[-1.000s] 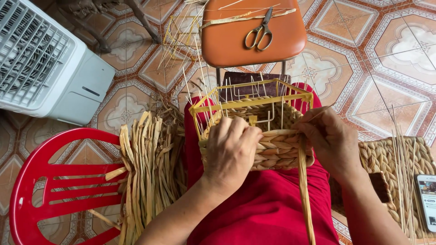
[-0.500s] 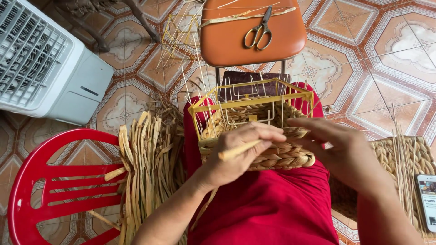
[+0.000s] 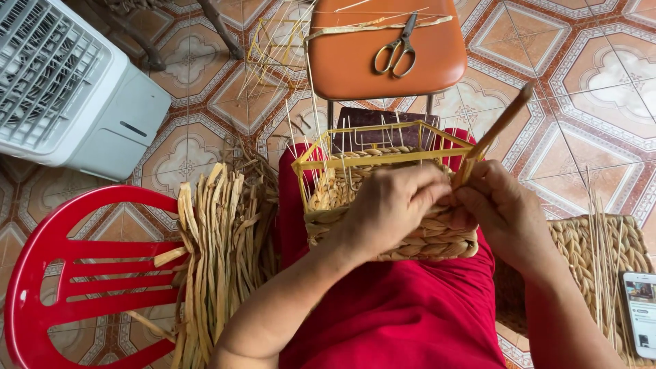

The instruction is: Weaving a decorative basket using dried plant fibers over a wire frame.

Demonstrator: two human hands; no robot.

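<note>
Half-woven basket (image 3: 393, 219) on yellow wire frame, resting on red-clad lap. Tan fibre strand (image 3: 493, 133) now pulled up, far-right, versus hanging down a second ago: weave pass being tightened. Right hand (image 3: 502, 212) pinching strand; left hand (image 3: 389, 205) pressed on rim. Basket interior: nothing visible inside.

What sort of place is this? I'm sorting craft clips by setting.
Probably a home or a small home workshop for basket weaving: patterned floor tiles, a red plastic chair piled with dried weaving strips, and a half-woven basket on the person's lap.
</note>
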